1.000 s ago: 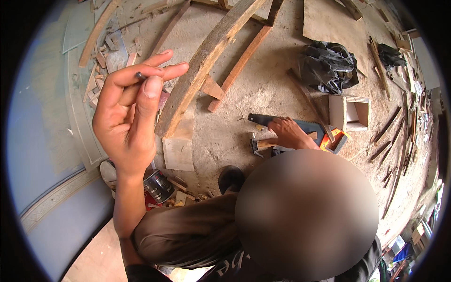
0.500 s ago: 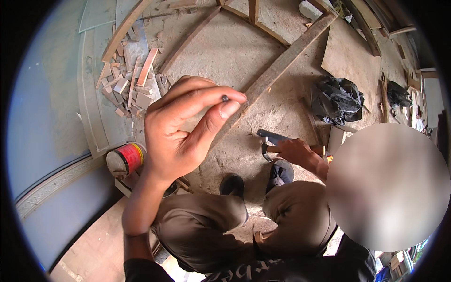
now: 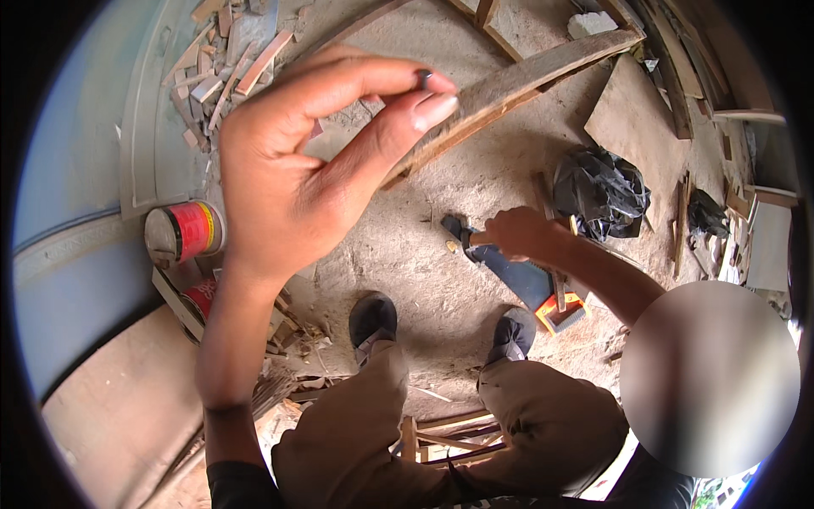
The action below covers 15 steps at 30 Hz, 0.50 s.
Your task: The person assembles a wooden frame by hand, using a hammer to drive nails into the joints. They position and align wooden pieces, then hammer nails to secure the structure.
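My left hand (image 3: 292,178) is raised close to the camera, thumb and forefinger pinched on a small dark nail (image 3: 424,78). Beyond those fingertips runs a long wooden beam (image 3: 526,72); whether the nail touches it I cannot tell. Lower and to the right, my right hand (image 3: 524,233) is closed around the wooden handle of a hammer (image 3: 458,227), its dark head pointing left. Beneath the hammer a handsaw (image 3: 519,276) with an orange and black handle lies on the floor.
Offcuts of wood (image 3: 220,81) lie heaped at the upper left. A red-labelled can (image 3: 188,231) stands by the blue panel (image 3: 64,170). A black plastic bag (image 3: 602,191) sits right of the beam, near a flat board (image 3: 632,110). My shoes (image 3: 373,318) rest on the concrete floor.
The view has shifted, and the beam now appears higher and at a flatter angle. My right hand has raised the hammer off the floor, exposing more of the saw. My left hand keeps its pinch.
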Tool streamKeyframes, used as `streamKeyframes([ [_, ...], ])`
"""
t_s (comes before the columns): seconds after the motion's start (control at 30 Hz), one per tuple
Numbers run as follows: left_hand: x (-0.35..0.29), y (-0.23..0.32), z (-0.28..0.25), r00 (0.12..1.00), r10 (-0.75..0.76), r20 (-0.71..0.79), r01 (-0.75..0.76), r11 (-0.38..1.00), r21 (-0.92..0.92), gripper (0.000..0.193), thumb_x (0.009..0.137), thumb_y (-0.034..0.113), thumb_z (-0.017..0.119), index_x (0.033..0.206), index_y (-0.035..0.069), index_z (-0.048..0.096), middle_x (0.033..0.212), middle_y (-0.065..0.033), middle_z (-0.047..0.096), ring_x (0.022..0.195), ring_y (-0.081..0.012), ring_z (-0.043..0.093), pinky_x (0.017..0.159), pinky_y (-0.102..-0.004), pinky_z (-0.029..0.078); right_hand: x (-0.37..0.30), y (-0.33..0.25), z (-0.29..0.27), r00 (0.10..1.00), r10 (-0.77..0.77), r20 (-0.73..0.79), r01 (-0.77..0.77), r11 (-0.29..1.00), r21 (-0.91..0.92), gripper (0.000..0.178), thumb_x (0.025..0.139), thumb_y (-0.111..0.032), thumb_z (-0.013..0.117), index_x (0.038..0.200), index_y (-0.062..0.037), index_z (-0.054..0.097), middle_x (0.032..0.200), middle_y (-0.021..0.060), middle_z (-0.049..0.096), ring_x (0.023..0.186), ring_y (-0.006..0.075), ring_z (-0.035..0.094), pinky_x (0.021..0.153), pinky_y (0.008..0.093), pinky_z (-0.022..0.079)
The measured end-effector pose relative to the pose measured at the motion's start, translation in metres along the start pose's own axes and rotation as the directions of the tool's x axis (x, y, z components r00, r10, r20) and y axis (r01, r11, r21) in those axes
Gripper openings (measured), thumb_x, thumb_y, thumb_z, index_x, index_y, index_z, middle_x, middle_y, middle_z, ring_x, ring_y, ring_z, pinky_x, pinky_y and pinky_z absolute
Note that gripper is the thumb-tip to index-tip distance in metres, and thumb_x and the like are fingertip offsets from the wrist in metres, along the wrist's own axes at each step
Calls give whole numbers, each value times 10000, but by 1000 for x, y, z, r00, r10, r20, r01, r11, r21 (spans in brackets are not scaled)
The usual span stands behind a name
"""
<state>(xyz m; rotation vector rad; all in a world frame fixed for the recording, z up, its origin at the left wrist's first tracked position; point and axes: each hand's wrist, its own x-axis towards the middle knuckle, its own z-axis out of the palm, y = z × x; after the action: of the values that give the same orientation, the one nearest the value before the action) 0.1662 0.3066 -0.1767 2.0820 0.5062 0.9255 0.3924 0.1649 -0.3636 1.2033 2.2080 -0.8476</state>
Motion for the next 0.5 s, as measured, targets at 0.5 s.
streamKeyframes([
  [0.5, -35, 31, 16, 968, -52, -247, 64, 997, 41, 162, 953, 39, 551, 1049, -81, 605, 936, -150, 686, 876, -182, 652, 786, -289, 525, -12, 28, -7, 977, 213, -7, -212, 977, 35, 235, 851, -223, 614, 1034, -77, 637, 851, 159, 683, 863, 338, 675, 757, 453, 533],
])
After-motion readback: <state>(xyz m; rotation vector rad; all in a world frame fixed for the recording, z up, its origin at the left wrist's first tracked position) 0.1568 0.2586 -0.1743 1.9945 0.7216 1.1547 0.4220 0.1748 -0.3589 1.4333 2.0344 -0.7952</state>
